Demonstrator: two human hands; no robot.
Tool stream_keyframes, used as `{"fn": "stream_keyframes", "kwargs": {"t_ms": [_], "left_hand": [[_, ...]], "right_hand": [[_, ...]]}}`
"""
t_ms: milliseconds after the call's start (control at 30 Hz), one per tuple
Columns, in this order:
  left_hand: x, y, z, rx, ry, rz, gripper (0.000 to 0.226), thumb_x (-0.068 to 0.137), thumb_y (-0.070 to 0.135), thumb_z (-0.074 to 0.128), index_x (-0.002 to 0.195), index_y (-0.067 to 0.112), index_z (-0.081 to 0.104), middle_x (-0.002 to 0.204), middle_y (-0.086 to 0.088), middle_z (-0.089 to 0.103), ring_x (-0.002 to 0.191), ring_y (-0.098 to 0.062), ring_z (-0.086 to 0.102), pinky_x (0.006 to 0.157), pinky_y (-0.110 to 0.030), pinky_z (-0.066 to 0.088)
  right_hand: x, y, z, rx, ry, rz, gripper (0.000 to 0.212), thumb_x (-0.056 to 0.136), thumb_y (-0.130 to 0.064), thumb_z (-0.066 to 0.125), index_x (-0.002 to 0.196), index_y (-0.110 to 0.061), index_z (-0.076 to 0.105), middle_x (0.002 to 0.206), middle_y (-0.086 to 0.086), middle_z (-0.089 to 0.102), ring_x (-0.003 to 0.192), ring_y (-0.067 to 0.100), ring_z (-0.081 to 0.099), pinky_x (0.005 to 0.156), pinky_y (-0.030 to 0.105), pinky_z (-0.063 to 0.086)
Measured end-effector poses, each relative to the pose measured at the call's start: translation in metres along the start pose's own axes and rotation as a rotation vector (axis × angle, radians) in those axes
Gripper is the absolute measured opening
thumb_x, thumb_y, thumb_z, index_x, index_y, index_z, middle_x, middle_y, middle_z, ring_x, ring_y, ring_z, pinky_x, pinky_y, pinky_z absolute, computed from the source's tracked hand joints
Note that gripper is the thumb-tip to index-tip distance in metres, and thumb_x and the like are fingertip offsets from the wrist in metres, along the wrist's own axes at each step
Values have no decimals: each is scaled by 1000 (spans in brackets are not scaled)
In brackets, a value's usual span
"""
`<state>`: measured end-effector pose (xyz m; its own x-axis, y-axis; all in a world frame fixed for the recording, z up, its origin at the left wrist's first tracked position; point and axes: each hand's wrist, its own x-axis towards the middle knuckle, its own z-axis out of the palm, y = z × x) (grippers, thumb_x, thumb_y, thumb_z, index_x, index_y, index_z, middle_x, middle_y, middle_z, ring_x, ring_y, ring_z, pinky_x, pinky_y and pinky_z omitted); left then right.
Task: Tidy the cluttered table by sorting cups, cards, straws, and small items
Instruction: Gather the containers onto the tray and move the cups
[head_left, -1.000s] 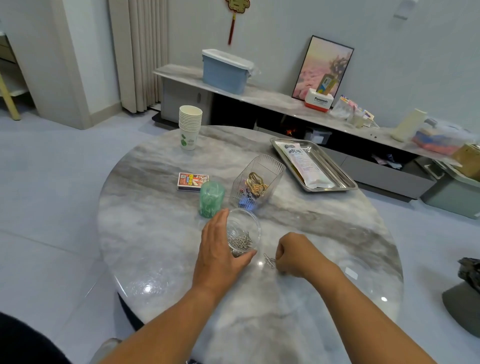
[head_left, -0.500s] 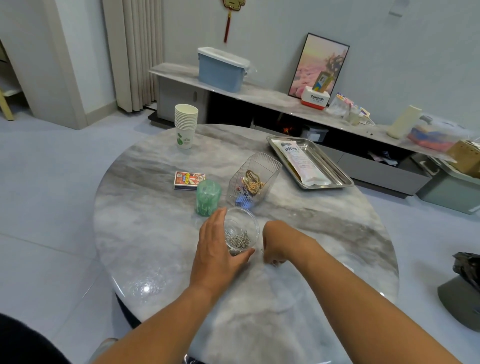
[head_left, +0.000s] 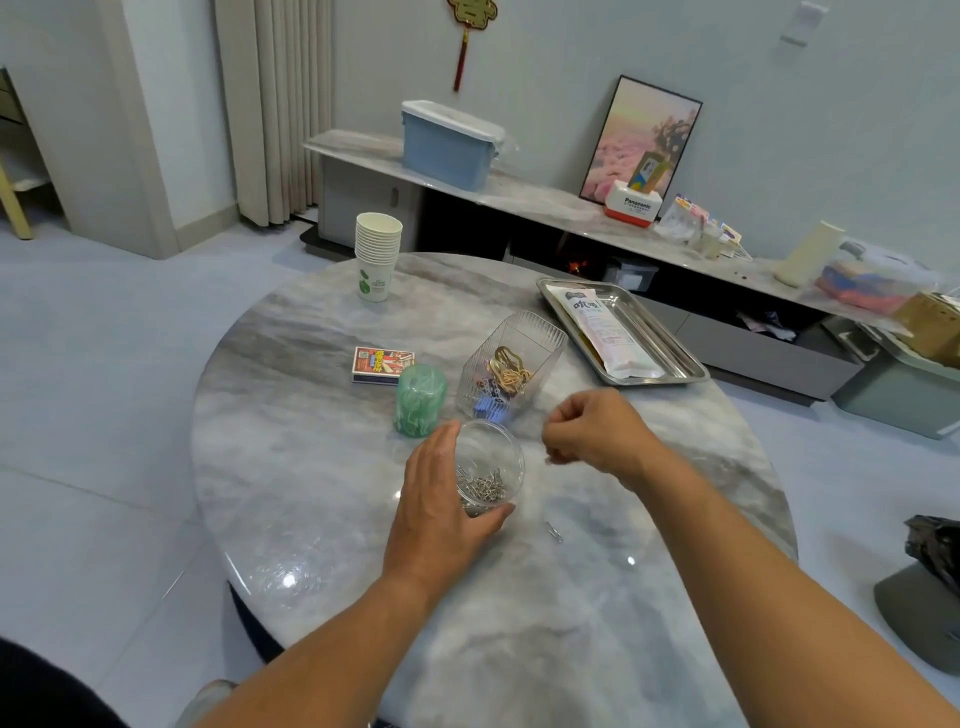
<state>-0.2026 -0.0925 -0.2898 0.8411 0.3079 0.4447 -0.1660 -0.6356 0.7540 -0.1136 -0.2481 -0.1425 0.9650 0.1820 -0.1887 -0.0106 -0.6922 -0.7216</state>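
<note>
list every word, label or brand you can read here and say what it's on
"Panasonic": on the red and white box on the far shelf.
Large characters on the white packet in the metal tray: too blurred to read.
Print on the card box: too small.
Green logo on the paper cups: unreadable.
Red wall ornament: not legible.

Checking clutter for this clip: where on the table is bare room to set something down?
Bare marble lies left of the card box and green cup, and along the near edge. Crowded: the centre, around the clear jar, ribbed holder and both hands; the tray fills far right.
</note>
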Motion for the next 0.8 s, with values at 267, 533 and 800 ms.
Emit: {"fn": "stream_keyframes", "kwargs": {"t_ms": [267,533,800], "left_hand": [[-1,4,-2,-21,-5,-10,110,68,49,88,154,21,25,153,6,36,141,-12,31,113,-22,31],[0,2,0,0,0,-1,111,65,49,88,153,13,31,151,0,41,140,-19,36,114,-29,36],[-2,1,-1,-7,-3,3,112,66,50,88,154,15,28,152,1,40,141,-17,35,114,-28,35]], "right_hand": [[-1,-9,14,-234,58,-54,5,86,-5,76,82,-4,74,78,13,75,71,24,76,70,40,65],[-15,32,39,-884,-254,73,8,76,-2,69,84,-3,72,84,12,70,76,28,68,63,31,57],[-16,34,40,-887,-284,94,15,75,-6,69,89,-1,70,87,13,68,76,27,63,60,26,48]]}}
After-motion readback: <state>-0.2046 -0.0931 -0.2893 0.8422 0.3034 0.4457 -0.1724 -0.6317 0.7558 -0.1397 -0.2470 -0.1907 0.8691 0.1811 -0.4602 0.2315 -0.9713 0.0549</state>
